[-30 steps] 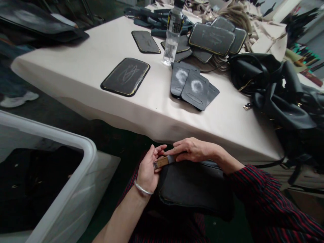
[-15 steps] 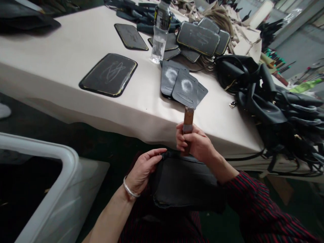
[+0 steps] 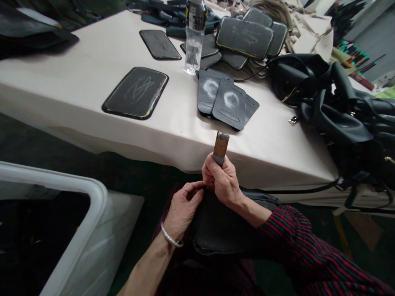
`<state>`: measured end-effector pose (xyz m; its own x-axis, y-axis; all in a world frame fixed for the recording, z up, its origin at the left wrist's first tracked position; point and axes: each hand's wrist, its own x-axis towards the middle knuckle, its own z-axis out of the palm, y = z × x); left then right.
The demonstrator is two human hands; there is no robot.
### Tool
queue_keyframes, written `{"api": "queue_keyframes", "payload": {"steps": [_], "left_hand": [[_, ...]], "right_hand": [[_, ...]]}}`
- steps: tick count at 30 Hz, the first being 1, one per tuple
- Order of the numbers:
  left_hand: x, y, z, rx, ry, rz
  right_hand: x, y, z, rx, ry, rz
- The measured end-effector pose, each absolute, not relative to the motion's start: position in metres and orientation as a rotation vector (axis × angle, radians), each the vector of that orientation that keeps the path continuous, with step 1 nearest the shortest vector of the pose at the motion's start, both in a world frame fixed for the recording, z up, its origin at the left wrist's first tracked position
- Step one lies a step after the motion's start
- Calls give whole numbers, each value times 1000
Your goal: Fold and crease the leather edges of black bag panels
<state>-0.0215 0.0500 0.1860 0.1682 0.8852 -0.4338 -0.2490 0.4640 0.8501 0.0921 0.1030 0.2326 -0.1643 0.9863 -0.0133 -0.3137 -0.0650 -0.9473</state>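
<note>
A black leather bag rests on my lap, its near edge rounded. My left hand, with a silver bracelet at the wrist, is closed in a pinch on the bag's far left corner. My right hand is wrapped round a brown wooden-handled tool with a grey band, held upright. The tool's upper end looks worn; its lower end is hidden by my hand, close to my left fingertips at the corner.
On the cream-covered table lie black panels, chalk-marked black pieces and a water bottle. Black bags pile up at right. A white bin stands at lower left.
My right hand has moved left and slightly down with the tool, right up to my left hand at the bag's corner. The view has shifted slightly.
</note>
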Motion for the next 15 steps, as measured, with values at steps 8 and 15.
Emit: {"api": "queue_keyframes", "payload": {"steps": [8, 15], "left_hand": [[-22, 50, 194, 825, 1211, 966], [-19, 44, 194, 868, 1236, 986]], "right_hand": [[91, 102, 239, -929, -1061, 1540], [90, 101, 241, -1040, -1176, 1399]]}}
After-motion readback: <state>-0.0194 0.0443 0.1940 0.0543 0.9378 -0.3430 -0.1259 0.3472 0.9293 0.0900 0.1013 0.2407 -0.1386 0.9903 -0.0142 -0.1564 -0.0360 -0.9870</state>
